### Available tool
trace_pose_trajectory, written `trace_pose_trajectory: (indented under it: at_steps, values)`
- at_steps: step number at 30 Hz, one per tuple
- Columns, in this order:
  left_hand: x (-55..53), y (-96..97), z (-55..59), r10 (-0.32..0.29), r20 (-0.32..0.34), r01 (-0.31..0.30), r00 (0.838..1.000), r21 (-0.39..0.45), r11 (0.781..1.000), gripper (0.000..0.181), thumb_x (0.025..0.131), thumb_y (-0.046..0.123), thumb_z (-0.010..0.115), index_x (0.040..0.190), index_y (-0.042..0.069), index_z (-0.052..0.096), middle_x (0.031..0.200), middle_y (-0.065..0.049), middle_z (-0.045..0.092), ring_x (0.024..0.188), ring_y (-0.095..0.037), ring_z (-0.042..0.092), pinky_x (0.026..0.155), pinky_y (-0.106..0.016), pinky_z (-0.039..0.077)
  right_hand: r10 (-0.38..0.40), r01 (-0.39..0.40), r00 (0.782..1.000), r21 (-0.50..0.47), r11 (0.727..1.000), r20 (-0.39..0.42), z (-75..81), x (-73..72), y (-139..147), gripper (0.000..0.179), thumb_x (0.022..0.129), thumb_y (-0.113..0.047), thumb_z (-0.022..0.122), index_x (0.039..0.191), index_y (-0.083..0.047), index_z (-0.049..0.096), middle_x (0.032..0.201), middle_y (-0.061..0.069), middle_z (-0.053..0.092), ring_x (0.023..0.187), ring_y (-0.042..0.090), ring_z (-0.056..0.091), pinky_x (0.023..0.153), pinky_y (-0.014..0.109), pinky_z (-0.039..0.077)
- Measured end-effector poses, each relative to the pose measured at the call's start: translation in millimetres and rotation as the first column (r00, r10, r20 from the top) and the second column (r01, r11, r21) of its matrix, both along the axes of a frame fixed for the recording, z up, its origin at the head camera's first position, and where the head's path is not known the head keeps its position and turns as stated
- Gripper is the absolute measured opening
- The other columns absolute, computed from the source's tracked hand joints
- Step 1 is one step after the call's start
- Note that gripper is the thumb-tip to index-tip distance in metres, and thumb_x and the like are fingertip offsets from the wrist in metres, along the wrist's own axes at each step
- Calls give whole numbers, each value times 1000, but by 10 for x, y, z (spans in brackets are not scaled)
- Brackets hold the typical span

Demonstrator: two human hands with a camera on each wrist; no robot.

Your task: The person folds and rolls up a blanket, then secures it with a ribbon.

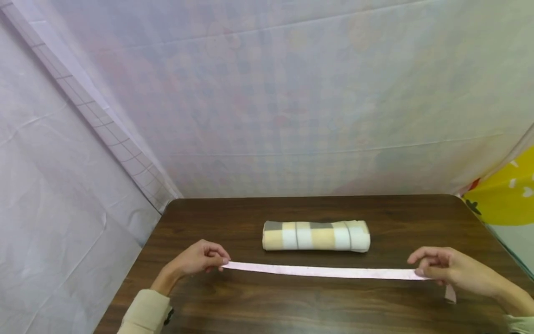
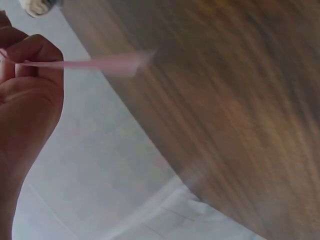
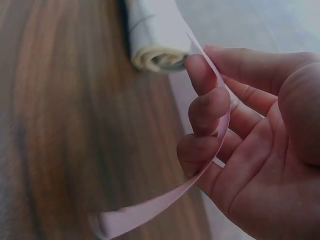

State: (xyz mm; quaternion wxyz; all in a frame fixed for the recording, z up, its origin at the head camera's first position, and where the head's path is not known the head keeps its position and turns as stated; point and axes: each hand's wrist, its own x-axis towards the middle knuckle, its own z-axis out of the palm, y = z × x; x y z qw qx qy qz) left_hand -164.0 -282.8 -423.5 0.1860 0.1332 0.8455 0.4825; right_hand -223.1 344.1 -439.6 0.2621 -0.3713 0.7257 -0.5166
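Observation:
A thin, flexible pink strip [image 1: 317, 271], like a ribbon or soft tape, stretches nearly straight between the two hands. On its left end, the left hand [image 1: 204, 256] pinches it between thumb and fingers; a short tail sticks out past that hand in the left wrist view. At the other side my right hand [image 1: 448, 269] holds the strip between thumb and fingertips. The loose end hangs below the right palm and shows a darker tip in the right wrist view. Just beyond the strip lies a rolled checked cloth [image 1: 316, 236] in yellow, white and grey.
The dark brown wooden table [image 1: 233, 306] has rounded far corners. White sheeting [image 1: 292, 116] hangs behind it, with more on the left side. A yellow patterned cloth [image 1: 500, 199] hangs at the right edge.

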Motion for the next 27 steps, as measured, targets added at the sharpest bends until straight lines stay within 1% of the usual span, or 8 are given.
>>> trace_pose_trajectory:
  at_steps: [1, 5, 9, 14, 16, 20, 23, 27]
  values:
    - [1, -26, -19, -3, 14, 3, 1000, -1, 1000, 16, 94, 19, 67, 102, 6, 73, 80, -14, 71, 54, -9, 51, 42, -21, 38, -6, 6, 1000, 9, 1000, 1, -33, -2, 13, 25, 101, 8, 41, 122, 0, 53, 89, 12, 66, 61, 24, 53, 44, 35, 47]
    - [11, -133, -98, -29, 43, 29, 999, 1, 1000, 23, 93, 14, 68, 111, 0, 70, 86, -21, 72, 56, -10, 54, 49, -22, 43, -57, 56, 998, 51, 997, 23, -144, 4, 65, 20, 102, 4, 44, 119, 1, 53, 82, 14, 62, 53, 13, 49, 32, 31, 39]
    - [26, -213, -167, -40, 59, 39, 997, 5, 999, 30, 92, 11, 68, 117, -5, 67, 84, -24, 70, 56, -9, 55, 54, -24, 46, -86, 88, 996, 77, 993, -34, -238, -2, 103, 17, 100, 4, 48, 115, 3, 55, 78, 12, 63, 56, 6, 51, 38, 29, 40]
    - [23, -277, -237, -4, 79, 7, 997, -38, 999, 33, 93, 18, 67, 119, -3, 66, 78, -14, 67, 57, -11, 57, 54, -25, 47, -101, 115, 986, 98, 989, -136, -321, 0, 150, 18, 97, 7, 49, 112, 2, 57, 81, 6, 69, 60, 7, 53, 47, 29, 42]
    - [18, -294, -247, 19, 84, -14, 996, -54, 998, 33, 95, 20, 66, 119, -3, 66, 82, -9, 67, 57, -12, 58, 55, -26, 49, -120, 143, 977, 124, 982, -177, -341, 11, 167, 17, 97, 7, 51, 111, 1, 58, 80, 4, 68, 61, 6, 53, 47, 28, 41]
    - [6, -305, -236, 68, 72, -64, 995, -61, 996, 32, 96, 21, 63, 116, -5, 67, 83, -7, 66, 59, -12, 58, 56, -28, 51, -185, 233, 955, 201, 951, -233, -355, 40, 202, 12, 98, 0, 54, 108, 0, 61, 78, -2, 67, 66, 3, 54, 51, 26, 43]
    - [-5, -312, -237, 110, 46, -107, 993, -63, 992, 29, 97, 18, 62, 113, -6, 67, 83, -5, 66, 60, -11, 55, 55, -26, 49, -222, 292, 934, 239, 926, -280, -356, 53, 226, 11, 98, -3, 56, 106, 0, 63, 84, -8, 68, 72, -1, 55, 56, 24, 45]
    - [-13, -324, -251, 148, 3, -147, 989, -84, 986, 28, 97, 17, 61, 111, -6, 68, 87, -4, 66, 66, -11, 53, 58, -24, 46, -232, 323, 903, 216, 922, -361, -371, 43, 242, 9, 96, -1, 59, 103, -1, 65, 92, -12, 69, 82, -6, 57, 62, 21, 48]
